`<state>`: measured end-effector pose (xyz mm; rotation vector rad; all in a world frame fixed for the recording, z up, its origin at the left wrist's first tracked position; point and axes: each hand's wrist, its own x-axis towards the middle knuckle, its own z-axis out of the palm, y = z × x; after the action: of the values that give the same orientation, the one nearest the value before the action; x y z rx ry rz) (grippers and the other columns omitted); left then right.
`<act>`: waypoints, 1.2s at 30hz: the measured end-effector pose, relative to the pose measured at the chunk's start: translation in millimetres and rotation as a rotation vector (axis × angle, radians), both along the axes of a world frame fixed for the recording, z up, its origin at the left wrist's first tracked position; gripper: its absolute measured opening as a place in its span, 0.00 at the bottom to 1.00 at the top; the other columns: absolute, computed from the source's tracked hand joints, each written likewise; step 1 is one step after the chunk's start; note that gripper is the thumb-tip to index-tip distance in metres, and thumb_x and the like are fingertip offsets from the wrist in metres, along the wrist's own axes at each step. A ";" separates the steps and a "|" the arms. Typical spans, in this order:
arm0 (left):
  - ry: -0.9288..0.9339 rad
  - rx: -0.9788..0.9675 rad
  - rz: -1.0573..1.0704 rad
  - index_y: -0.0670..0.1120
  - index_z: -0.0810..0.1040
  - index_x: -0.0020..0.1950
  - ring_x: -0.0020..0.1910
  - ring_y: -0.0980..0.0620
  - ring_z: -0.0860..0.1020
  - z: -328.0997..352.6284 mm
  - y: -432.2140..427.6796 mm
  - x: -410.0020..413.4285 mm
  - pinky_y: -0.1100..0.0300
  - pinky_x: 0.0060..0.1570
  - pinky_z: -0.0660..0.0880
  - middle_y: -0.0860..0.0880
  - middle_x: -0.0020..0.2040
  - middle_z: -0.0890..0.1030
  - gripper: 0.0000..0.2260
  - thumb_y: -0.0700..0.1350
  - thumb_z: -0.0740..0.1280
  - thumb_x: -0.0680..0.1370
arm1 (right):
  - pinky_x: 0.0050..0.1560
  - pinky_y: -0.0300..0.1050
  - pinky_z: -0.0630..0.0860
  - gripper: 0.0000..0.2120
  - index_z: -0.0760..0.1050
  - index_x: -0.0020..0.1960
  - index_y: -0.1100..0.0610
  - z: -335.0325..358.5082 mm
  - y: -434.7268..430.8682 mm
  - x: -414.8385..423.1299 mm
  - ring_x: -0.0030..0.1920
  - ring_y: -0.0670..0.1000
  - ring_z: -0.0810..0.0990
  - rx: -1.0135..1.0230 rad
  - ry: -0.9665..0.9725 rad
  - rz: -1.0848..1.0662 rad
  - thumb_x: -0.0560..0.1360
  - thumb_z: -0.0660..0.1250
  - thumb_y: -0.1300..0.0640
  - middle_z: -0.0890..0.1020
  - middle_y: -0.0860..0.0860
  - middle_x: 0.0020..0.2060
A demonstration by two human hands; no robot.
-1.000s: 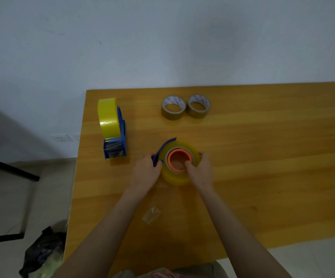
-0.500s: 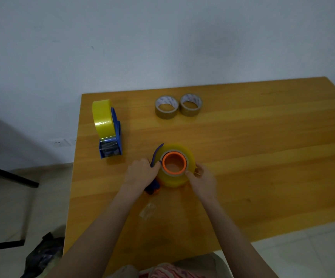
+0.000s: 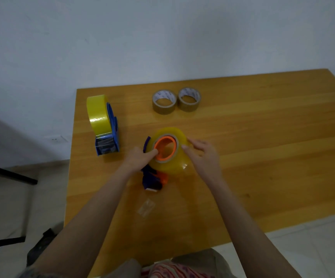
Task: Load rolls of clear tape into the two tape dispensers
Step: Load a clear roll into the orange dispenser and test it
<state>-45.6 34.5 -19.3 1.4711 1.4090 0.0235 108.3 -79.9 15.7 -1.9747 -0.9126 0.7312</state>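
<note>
A yellowish clear tape roll (image 3: 172, 167) sits on the orange hub (image 3: 165, 147) of a blue dispenser (image 3: 150, 178) in the middle of the wooden table (image 3: 263, 137). My left hand (image 3: 139, 160) grips the dispenser at its left, with a finger on the hub's rim. My right hand (image 3: 201, 155) holds the roll's right side between thumb and fingers. A second blue dispenser (image 3: 107, 141), loaded with a yellowish roll (image 3: 97, 113), stands upright at the table's left edge.
Two brown tape rolls (image 3: 164, 101) (image 3: 189, 99) lie flat side by side at the back. A crumpled scrap of clear tape (image 3: 146, 207) lies near my left forearm. The table's left edge is close to the loaded dispenser.
The roll and dispenser have tilted, so the blue handle now shows below the roll. My right hand moved from the roll's near side to its right side. My left finger reached the hub.
</note>
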 end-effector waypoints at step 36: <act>-0.712 -0.216 0.528 0.47 0.77 0.59 0.47 0.46 0.78 57.6 -34.7 -3.1 0.53 0.49 0.75 0.45 0.48 0.80 0.18 0.57 0.59 0.79 | 0.63 0.52 0.72 0.41 0.61 0.74 0.55 60.0 41.5 -31.9 0.66 0.54 0.71 0.111 0.413 -0.214 0.67 0.75 0.46 0.71 0.51 0.67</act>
<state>-48.8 -0.3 38.4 0.7555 1.1123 0.6424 76.4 -38.5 75.7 -1.7028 -0.4762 0.8987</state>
